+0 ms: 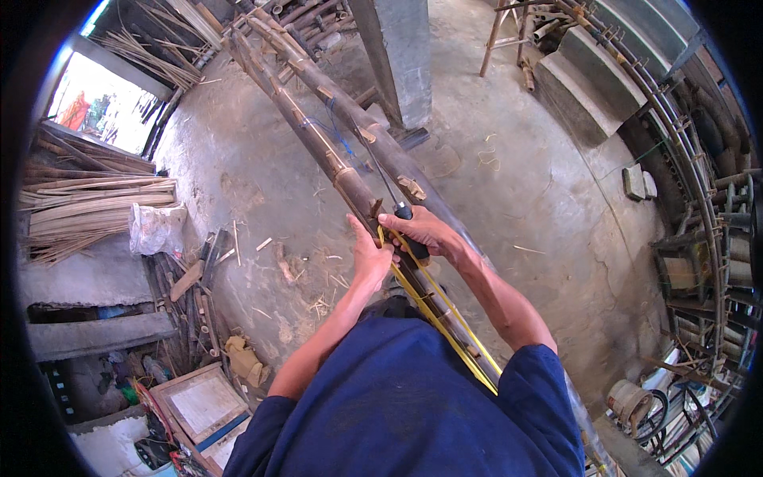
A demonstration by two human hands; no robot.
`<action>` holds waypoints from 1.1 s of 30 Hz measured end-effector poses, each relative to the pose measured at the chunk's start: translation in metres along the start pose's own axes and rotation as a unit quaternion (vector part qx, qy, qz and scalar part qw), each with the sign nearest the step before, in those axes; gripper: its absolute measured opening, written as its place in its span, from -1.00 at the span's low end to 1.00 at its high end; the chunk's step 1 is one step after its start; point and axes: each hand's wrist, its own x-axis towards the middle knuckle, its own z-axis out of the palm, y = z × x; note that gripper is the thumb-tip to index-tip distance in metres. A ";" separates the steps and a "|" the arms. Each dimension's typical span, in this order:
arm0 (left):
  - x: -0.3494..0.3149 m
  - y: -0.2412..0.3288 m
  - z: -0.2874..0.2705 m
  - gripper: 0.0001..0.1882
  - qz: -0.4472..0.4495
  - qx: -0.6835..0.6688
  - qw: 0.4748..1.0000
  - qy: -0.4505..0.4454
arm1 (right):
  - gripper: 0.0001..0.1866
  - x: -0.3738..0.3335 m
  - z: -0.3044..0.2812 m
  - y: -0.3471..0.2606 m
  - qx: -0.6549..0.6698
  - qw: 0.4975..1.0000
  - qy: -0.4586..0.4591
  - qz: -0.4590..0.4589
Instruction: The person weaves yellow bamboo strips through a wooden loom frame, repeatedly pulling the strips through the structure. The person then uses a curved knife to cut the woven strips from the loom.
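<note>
Two long brown bamboo poles [350, 184] run from the far left toward my body, side by side. My right hand [433, 230] is closed around the black handle of a screwdriver-like tool [387, 179], whose thin metal shaft points away from me. Beside it, my left hand [372, 256] pinches a yellow strip [429, 306] against the nearer pole. This strip passes by the fingers of both hands and trails back along the pole to my waist. My fingers partly hide where strip and pole meet. Farther along, blue string [340, 131] is tied about the poles.
A concrete pillar [397, 63] stands close beyond the poles. Split bamboo strips [103, 203] and a white sack [156, 228] lie at the left. Concrete steps [588, 87] and a curved bamboo frame [687, 143] are at the right, with a bucket [629, 401] nearer.
</note>
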 end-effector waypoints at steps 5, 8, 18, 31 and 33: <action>0.008 -0.018 -0.005 0.05 -0.043 -0.194 0.979 -0.033 | -0.59 -0.002 0.003 -0.004 0.030 1.000 0.000 0.008; 0.007 -0.017 -0.007 0.00 -0.066 -0.222 0.972 -0.046 | -0.59 -0.003 0.003 -0.004 0.036 0.999 0.004 0.009; 0.012 -0.036 -0.002 -0.12 0.096 -0.080 0.992 -0.031 | -0.51 -0.005 0.000 -0.006 0.052 0.998 -0.014 0.039; 0.008 -0.020 0.000 -0.02 0.140 0.195 0.970 0.039 | -0.48 -0.001 -0.004 -0.006 -0.026 0.999 -0.021 0.014; 0.006 -0.014 0.001 -0.01 0.131 0.218 0.966 0.041 | -0.49 -0.001 -0.005 -0.005 -0.027 0.999 -0.009 0.015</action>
